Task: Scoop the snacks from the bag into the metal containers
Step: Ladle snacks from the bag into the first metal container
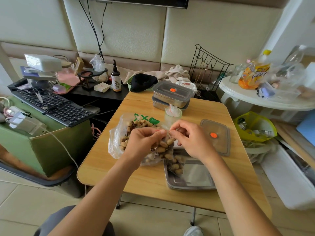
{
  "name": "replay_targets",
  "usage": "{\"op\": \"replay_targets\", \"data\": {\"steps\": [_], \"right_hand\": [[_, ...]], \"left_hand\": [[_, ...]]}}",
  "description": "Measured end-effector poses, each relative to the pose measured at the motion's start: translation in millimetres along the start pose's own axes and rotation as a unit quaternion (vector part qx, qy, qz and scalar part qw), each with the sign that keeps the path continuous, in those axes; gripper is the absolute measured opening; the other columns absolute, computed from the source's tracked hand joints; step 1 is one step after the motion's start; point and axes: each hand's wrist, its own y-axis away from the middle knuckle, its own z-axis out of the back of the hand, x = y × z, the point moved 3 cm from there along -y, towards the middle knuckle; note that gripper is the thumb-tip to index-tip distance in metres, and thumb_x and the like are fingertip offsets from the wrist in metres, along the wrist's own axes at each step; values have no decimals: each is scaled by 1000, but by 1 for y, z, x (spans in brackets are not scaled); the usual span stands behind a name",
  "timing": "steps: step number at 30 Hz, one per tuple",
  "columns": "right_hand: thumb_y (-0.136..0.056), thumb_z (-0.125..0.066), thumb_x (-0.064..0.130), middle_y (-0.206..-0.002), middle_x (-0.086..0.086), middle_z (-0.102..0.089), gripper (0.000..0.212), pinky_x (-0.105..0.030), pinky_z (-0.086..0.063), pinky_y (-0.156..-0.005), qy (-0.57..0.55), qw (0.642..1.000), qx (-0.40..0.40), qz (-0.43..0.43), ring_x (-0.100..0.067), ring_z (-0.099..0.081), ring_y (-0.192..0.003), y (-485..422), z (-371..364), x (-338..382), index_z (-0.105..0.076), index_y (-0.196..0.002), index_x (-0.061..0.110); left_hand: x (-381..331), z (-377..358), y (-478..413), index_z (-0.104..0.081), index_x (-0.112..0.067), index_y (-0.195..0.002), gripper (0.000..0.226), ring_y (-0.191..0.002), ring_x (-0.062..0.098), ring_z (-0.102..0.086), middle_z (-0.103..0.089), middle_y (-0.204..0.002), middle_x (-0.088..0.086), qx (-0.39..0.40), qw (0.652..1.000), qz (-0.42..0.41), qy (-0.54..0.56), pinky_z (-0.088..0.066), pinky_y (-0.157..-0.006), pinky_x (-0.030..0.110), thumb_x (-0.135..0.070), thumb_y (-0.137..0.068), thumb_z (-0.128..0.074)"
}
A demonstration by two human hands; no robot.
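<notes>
As the wrists angle inward, left hand and right hand, fingers curled, pinch the snack bag top. Its base lies in the metal container.

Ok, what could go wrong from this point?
The left hand and right hand hold the small bag across the container's left rim, so snacks could land on the table. The container sits near the table's front edge; a nudge might push it off.

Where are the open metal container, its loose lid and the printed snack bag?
open metal container (196, 176): head view, bare floor
loose lid (213, 135): head view, orange dot
printed snack bag (115, 143): head view, left wall
</notes>
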Motion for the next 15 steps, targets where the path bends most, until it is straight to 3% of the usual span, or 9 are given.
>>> {"op": "replay_targets", "data": {"steps": [4,6,9,12,15], "right_hand": [[-103,-62,27,-86,6,-68,15,-45,-55,-87,3,995,73,-75,-14,-66,-87,17,18,-22,-64,-89,25],[-104,-60,28,-89,8,-72,15,-47,-53,-94,-8,987,96,-128,-15,-68,-93,27,29,-35,-63,-91,25],[-106,-57,27,-88,8,-76,14,-41,-54,-86,47,974,94,-201,-15,-70,-89,42,45,-52,-64,-94,24],[-106,-57,26,-88,6,-76,15,-34,-54,-67,108,959,81,-248,-13,-72,-79,53,50,-66,-64,-93,24],[-105,-60,24,-89,5,-76,15,-32,-57,-68,121,959,70,-245,-11,-73,-73,57,42,-70,-66,-91,26]], "left_hand": [[5,-21,8,-80,-13,-105,14,-89,18,-76,-79,-95,6,87,994,1,-62,-62,-75,29,-20,-97,-70],[10,-28,8,-77,-19,-115,19,-93,12,-75,-78,-99,-1,107,978,-50,-171,-63,-78,30,-21,-97,-70],[18,-38,8,-72,-28,-124,30,-98,2,-64,-72,-106,-14,122,892,-164,-403,-56,-86,26,-31,-94,-73],[26,-48,9,-68,-33,-126,40,-113,6,-44,-56,-118,-12,170,850,-197,-457,-39,-98,25,-44,-89,-75],[35,-58,9,-63,-41,-126,51,-124,12,-32,-44,-128,-13,192,811,-197,-516,-28,-107,34,-60,-80,-76]]}}
